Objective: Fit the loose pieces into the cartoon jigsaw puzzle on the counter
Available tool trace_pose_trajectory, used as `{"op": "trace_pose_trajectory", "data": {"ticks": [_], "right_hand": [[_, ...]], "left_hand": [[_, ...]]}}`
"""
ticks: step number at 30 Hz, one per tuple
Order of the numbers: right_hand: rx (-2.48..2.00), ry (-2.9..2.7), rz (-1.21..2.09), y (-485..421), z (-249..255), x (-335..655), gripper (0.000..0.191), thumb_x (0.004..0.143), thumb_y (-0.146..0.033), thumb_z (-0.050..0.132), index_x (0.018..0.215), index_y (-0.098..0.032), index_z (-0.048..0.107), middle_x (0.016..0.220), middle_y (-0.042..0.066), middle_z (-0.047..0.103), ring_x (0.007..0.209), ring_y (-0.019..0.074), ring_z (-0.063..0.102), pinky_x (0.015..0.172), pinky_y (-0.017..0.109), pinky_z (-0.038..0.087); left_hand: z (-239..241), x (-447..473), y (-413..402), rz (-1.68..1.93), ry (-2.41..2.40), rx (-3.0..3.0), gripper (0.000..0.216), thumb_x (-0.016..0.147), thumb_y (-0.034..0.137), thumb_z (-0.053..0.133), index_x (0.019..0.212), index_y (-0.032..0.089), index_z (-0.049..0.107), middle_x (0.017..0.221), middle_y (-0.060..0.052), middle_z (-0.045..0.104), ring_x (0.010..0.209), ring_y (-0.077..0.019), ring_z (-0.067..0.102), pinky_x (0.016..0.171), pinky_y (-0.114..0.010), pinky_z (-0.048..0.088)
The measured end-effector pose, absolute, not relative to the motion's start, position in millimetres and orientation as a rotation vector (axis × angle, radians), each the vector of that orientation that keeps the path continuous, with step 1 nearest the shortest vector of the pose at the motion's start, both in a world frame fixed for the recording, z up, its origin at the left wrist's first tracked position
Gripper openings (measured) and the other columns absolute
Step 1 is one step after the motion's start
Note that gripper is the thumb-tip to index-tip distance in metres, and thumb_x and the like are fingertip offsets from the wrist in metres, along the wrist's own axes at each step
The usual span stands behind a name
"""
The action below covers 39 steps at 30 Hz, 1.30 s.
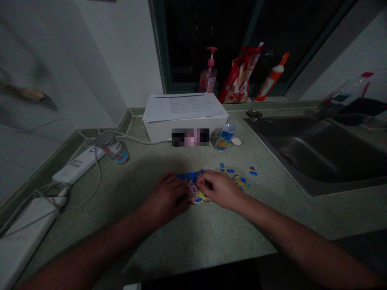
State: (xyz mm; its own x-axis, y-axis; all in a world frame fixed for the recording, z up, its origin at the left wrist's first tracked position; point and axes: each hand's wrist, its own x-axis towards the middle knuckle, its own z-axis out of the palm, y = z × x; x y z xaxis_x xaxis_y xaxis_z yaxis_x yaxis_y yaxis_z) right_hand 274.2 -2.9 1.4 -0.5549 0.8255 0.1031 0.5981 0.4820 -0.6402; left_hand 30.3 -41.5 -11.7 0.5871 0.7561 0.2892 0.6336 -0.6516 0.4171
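A partly assembled jigsaw puzzle (198, 196) with blue, pink and yellow artwork lies flat on the counter between my hands. Over its left side rests my left hand (169, 195), fingers loosely bent and apart, holding nothing visible. My right hand (225, 190) reaches across the puzzle's right side, with thumb and fingertips pinched together above the picture. Whatever is in that pinch is too small and dark to make out. Loose puzzle pieces (242, 182), blue and yellow, are scattered just right of this hand. Both hands cover parts of the puzzle.
A blue canister (224, 137) stands before a white box (184, 121), its pale lid (236, 141) beside it. At left are a clear jar (116, 150), power strips (77, 164) and cables. The sink (326, 149) is at right; bottles and a red bag (240, 74) line the windowsill.
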Motion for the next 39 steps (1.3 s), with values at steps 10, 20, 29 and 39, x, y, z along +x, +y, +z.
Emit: {"op": "trace_pose_trajectory", "data": {"ticks": [10,20,29,39], "right_hand": [[-1.056,-2.516,0.679,-6,1,276,0.015,0.1,-0.018,0.065,0.097,-0.023,0.078,0.096,0.004,0.073,0.088,0.0185,0.067,0.076,0.031,0.046],[-0.998,-2.645,0.672,-12,5,273,0.016,0.101,-0.02,0.065,0.104,-0.024,0.081,0.105,0.004,0.077,0.094,0.0209,0.072,0.079,0.033,0.052],[-0.949,-2.65,0.68,-14,4,275,0.014,0.103,-0.025,0.068,0.106,-0.024,0.081,0.105,0.004,0.078,0.095,0.0204,0.074,0.081,0.033,0.054],[-0.886,-2.646,0.634,-13,-2,276,0.015,0.104,-0.024,0.067,0.111,-0.026,0.08,0.109,0.003,0.078,0.098,0.0201,0.074,0.084,0.033,0.055]], "left_hand": [[-9,29,-42,0.66,1.141,2.574,0.007,0.093,0.02,0.076,0.095,0.026,0.075,0.098,-0.002,0.079,0.097,-0.0242,0.074,0.117,-0.058,0.041],[-5,27,-41,0.667,1.173,2.577,0.016,0.09,0.011,0.071,0.094,0.026,0.076,0.096,-0.002,0.079,0.093,-0.0238,0.072,0.113,-0.055,0.043],[-8,26,-41,0.63,1.206,2.588,0.014,0.09,0.012,0.071,0.094,0.025,0.075,0.098,-0.001,0.079,0.096,-0.0233,0.072,0.114,-0.052,0.041],[-1,27,-42,0.608,1.265,2.572,0.015,0.088,0.009,0.068,0.09,0.023,0.073,0.094,-0.003,0.077,0.092,-0.0235,0.07,0.11,-0.051,0.044]]}}
